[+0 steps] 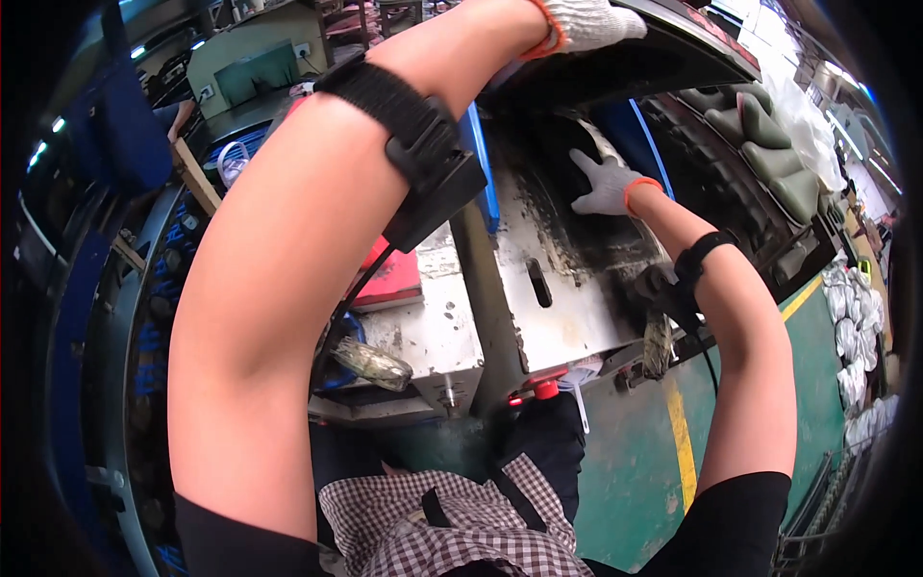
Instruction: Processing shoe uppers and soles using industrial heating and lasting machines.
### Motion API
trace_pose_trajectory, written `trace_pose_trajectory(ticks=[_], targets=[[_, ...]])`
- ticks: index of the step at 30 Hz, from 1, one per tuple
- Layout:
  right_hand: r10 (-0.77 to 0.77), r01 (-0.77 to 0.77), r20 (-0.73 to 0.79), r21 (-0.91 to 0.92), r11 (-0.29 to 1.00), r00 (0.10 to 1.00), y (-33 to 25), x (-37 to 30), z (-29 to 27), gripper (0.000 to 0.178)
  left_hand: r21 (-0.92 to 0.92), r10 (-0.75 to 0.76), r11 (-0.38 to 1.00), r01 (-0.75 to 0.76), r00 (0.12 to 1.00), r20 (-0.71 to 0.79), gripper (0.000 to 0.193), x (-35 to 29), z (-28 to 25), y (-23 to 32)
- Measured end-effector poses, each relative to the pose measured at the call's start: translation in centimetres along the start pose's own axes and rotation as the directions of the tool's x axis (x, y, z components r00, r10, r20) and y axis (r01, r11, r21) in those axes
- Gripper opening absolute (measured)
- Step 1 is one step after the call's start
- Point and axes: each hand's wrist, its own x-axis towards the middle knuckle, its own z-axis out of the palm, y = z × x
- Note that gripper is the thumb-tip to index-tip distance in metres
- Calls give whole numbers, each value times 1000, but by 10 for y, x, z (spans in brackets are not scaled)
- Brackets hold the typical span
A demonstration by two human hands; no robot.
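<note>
Far left, dim and bending into the black rim, a blue shape (106,135) that's too dark to name, then a rack (144,317) running down the edge. Behind it a pale wall (207,87) with sockets.

Now the left arm (279,240) sweeps up, strapped in black, hiding a good part of the red box (394,288) on the scuffed white worktop (437,332). A taped bundle (373,363) lies below the box. Checked apron (452,524) at bottom centre, cut off by the frame; red button (546,388) just above it.

Up top, the left hand (591,26), gloved in white, is at the raised dark lid (615,72). Fingers lie fairly straight, the thumb isn't clear, and whether it grips I can't tell. The lid itself runs out of the picture.

Under it, between two blue plates (636,139), the black bed (543,163) sits in shadow, its detail lost. Right hand (608,183) there, gloved, fingers spread wide, nothing visibly held; contact with the bed is unclear.

Right side: olive pieces (769,154) in a row, a clear bag (808,125), green floor (615,471) with a yellow line (681,442), and pale bundles (851,327) smearing into the rim.
</note>
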Motion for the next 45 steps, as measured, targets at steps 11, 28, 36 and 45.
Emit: trace_pose_trajectory(ticks=[11,28,36,45], targets=[[46,23,-7,931,-364,999,-13,-158,2,43,-748,-323,324,580,810,489,83,-221,-53,-3],[-351,851,-775,473,229,526,-331,-215,11,62,-951,-978,119,285,199,-63,38,-533,-130,-45],[-290,675,-775,226,702,561,-326,-196,41,42,-892,-946,-14,453,-296,-135,27,-633,-173,-269],[-294,639,-773,180,748,563,-332,-196,45,42,-203,-793,-265,943,-333,-510,95,-700,-141,-374]])
